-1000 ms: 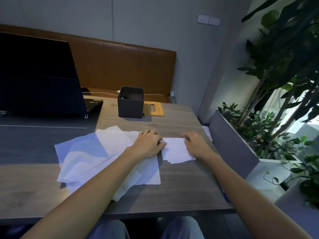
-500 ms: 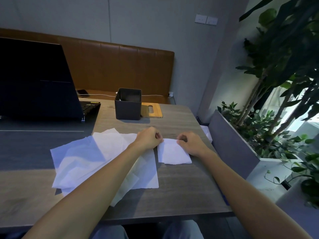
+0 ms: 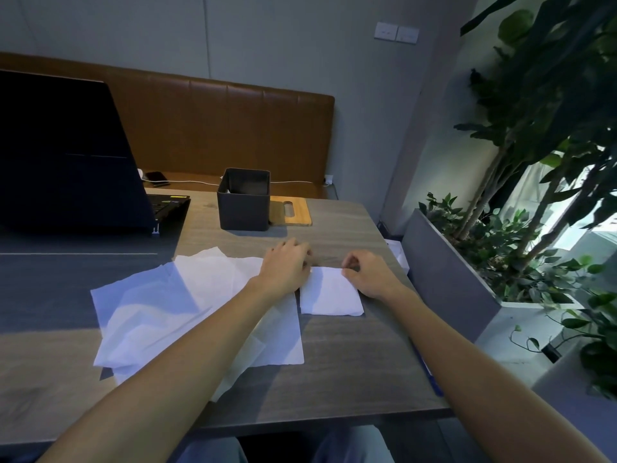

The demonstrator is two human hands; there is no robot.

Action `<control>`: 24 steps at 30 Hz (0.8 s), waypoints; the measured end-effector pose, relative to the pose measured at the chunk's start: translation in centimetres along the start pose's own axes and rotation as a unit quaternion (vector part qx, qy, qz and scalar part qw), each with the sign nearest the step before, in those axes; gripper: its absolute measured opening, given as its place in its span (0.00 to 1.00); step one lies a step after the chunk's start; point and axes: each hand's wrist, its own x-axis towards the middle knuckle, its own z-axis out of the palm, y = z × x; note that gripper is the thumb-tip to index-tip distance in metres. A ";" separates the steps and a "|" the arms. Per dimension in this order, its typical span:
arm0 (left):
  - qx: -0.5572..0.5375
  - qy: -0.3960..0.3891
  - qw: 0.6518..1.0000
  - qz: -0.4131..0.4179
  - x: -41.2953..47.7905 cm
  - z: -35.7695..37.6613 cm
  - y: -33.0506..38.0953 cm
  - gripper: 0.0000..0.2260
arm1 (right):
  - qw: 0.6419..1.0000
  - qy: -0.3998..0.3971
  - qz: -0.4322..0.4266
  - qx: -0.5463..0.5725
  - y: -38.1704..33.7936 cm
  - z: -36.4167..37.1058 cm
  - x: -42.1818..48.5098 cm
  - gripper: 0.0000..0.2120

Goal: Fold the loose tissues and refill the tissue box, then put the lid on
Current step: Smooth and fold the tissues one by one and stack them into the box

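Both hands have shifted to the far edge of the folded tissue (image 3: 329,294), which now lies squarer than a second ago, on the bench (image 3: 350,362) in front of the open dark tissue box (image 3: 243,203) and slightly to its right. Seen from the head camera, the left hand (image 3: 287,265) curls its fingers onto the sheet's far left corner, while the right hand (image 3: 369,274) pinches the far right corner between thumb and forefinger. Loose tissues (image 3: 173,309) spread in an overlapping heap in front of the box and to its left. The wooden lid (image 3: 292,212) lies flat, touching the box's right side.
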 end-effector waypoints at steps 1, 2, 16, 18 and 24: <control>0.012 0.019 0.999 0.033 -0.3 0.2 0.1 0.09 | 1.000 0.007 -0.001 0.000 0.1 0.1 0.0 0.02; 0.028 0.028 0.997 0.068 -0.7 0.5 0.5 0.09 | 1.000 0.021 -0.006 -0.009 0.2 0.2 0.0 0.02; 0.115 -0.180 0.976 0.049 -4.1 1.8 1.4 0.29 | 0.980 0.054 -0.090 -0.167 -0.5 1.9 -5.1 0.24; 0.116 -0.186 0.975 0.042 -4.3 1.9 1.3 0.29 | 0.978 0.013 -0.131 -0.160 -1.2 2.2 -6.2 0.25; 0.122 -0.207 0.971 0.021 -4.1 1.5 1.0 0.29 | 0.969 -0.100 -0.061 -0.216 -1.0 1.9 -7.6 0.32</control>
